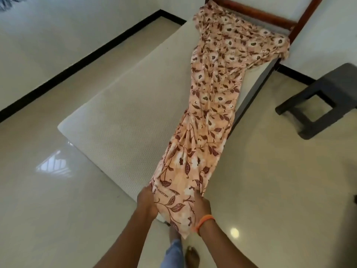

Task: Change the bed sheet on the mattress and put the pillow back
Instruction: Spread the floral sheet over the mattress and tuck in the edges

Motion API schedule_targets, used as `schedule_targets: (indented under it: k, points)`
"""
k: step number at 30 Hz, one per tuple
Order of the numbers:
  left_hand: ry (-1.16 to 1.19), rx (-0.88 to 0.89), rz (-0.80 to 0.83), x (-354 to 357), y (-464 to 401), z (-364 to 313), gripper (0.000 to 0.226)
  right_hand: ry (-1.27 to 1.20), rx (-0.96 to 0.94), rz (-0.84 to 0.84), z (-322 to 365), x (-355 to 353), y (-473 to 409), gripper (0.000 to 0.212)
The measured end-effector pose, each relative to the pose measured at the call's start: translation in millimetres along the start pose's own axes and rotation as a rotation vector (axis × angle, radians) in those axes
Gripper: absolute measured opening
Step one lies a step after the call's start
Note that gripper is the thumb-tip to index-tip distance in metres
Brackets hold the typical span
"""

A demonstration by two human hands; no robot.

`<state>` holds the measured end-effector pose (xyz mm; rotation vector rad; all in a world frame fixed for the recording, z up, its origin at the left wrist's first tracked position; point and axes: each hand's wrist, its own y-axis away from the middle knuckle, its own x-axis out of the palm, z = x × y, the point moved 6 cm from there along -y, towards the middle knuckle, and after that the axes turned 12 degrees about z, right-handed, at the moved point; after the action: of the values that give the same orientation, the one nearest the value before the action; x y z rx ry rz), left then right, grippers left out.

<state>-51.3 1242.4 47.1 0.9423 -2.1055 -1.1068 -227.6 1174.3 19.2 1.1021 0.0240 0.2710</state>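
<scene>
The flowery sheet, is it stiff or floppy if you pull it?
Probably floppy: the flowery sheet lies bunched in folds along the mattress. Likely light too, since the left hand and right hand lift its end by pinching it.

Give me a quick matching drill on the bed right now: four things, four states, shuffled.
1. peach floral cotton sheet
2. cream quilted mattress
3. dark grey plastic stool
4. orange wristband

A. on the right wrist
B. bunched in a long strip
C. mostly bare
D. on the floor right of the bed

Pairs: 1-B, 2-C, 3-D, 4-A
</scene>
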Motion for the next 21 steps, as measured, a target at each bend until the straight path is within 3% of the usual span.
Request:
schedule_targets:
  k: [5, 11, 15, 19, 21]
  points:
    - [-0.046, 0.022, -0.038, -33.6, -12.9, 46.5, 0.025, 0.173, -0.02, -0.062, -57.0, -19.4, -18.4, 0.056]
    - [-0.134, -0.065, -0.074, -57.9, -63.2, 133.6, 0.028, 0.235, -0.003, -0.245, -135.1, -59.0, -76.3, 0.053]
    - [-0.209, -0.111, -0.111, -70.9, -113.4, 178.2, 0.022, 0.393, 0.09, -0.235, -173.8, -68.1, -131.5, 0.043]
    - [-0.384, -0.093, -0.094, -85.0, -160.3, 191.8, 0.019, 0.447, 0.13, -0.23, -190.7, -57.8, -177.4, 0.038]
    - [-0.503, -0.077, -0.087, -97.1, -174.8, 190.2, 0.022, 0.448, 0.164, -0.298, -196.3, -51.0, -187.7, 0.051]
